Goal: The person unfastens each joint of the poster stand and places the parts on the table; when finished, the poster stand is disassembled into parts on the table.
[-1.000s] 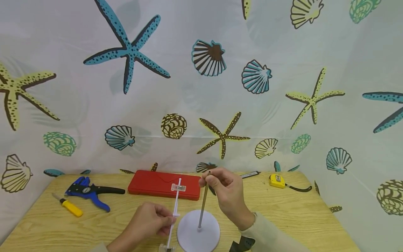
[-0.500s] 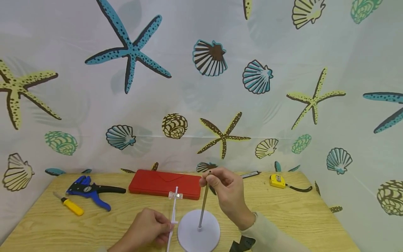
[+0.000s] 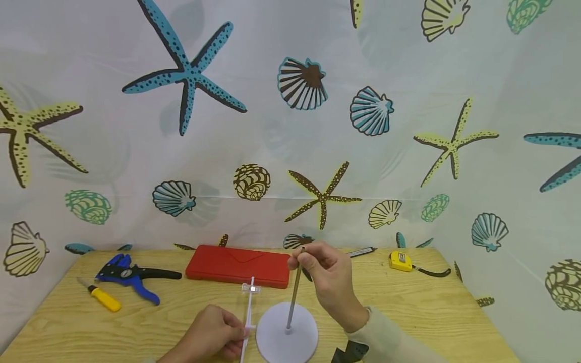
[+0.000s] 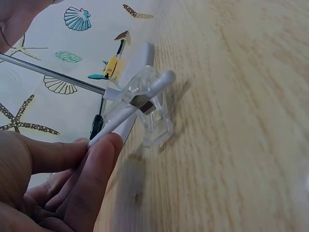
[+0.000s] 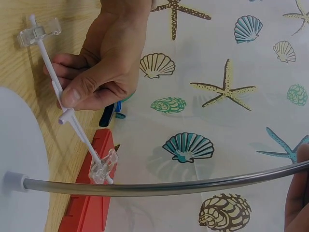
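Left hand [image 3: 212, 330] pinches white rod [image 5: 47, 58] (clear clips [image 5: 102, 167] near ends), right hand [image 3: 329, 276] pinches metal pole [image 5: 169, 187]

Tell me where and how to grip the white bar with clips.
Probably pinch the white bar near its middle from the left, as the left hand does: clear clips sit near both ends, with the round white base close on its right.

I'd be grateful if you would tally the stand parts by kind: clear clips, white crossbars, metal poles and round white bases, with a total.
Clear clips: 2
White crossbar: 1
Metal pole: 1
Round white base: 1
Total: 5
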The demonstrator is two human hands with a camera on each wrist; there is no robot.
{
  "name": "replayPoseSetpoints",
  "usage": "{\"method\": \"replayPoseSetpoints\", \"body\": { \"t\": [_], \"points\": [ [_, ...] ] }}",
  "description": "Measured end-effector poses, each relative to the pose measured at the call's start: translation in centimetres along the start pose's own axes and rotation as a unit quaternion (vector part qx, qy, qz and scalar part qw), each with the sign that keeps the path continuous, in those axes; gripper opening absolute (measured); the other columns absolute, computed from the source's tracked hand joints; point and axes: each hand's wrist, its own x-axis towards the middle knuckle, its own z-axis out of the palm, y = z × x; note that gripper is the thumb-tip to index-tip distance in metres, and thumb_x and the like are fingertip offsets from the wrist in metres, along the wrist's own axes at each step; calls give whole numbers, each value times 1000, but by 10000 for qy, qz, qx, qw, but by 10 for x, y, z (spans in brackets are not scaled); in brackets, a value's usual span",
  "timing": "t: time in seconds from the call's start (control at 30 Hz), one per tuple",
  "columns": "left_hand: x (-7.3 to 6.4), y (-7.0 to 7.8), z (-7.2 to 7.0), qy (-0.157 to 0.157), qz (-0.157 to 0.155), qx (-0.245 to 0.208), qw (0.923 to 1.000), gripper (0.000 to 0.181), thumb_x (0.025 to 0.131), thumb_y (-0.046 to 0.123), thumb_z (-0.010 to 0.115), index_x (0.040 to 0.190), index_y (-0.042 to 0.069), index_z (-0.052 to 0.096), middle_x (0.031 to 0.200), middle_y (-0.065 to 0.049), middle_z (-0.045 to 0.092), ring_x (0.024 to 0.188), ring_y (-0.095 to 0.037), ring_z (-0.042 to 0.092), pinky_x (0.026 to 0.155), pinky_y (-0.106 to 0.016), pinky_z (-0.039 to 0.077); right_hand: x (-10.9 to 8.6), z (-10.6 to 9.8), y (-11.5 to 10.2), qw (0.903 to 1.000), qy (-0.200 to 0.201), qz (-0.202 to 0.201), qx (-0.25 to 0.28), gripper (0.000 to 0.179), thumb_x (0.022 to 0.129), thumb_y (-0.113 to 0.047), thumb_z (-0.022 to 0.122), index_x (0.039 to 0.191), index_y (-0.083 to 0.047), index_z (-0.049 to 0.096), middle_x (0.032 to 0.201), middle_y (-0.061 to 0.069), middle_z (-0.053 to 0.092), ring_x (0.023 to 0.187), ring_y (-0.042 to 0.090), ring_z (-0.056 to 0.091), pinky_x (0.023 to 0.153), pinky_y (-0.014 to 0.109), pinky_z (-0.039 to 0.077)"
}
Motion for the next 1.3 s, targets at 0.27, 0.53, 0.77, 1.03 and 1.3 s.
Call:
{"method": "replayPoseSetpoints", "body": {
  "t": [0.27,0.53,0.77,1.03,1.3],
  "points": [
    [1,-7,0,-111,-229,-43,9997,9,87,11,77,84,2,75,65,-5,71,55,-10,68,53,-25,58,-1,1,1,10000,9,-14,19,27,100,-7,61,99,19,62,90,-12,75,83,3,73,86,29,62],
    [4,-12,0,-138,-343,67,9993,9,87,11,76,84,3,75,65,-6,71,55,-10,68,53,-24,58,-2,1,2,10000,-3,-59,77,28,100,-7,60,99,21,61,91,-12,75,83,3,73,85,28,62],
    [5,-16,1,-108,-434,123,9989,12,87,15,78,82,4,75,65,-6,70,55,-10,68,53,-24,57,-2,1,1,10000,-8,-47,85,29,100,-8,60,99,21,60,91,-12,75,83,2,73,86,28,61],
    [9,-16,2,-119,-448,129,9988,15,86,17,79,81,4,74,64,-6,70,55,-11,68,53,-24,57,-1,1,3,9999,8,-122,66,27,100,-6,60,99,21,61,91,-13,75,83,2,73,86,28,61],
    [13,-21,3,-205,-444,31,9988,18,86,19,80,83,4,73,65,-7,70,56,-12,68,53,-25,57,0,1,3,9997,1,-241,75,25,100,-4,60,98,20,61,92,-15,74,82,2,73,86,28,61]
  ]
}}
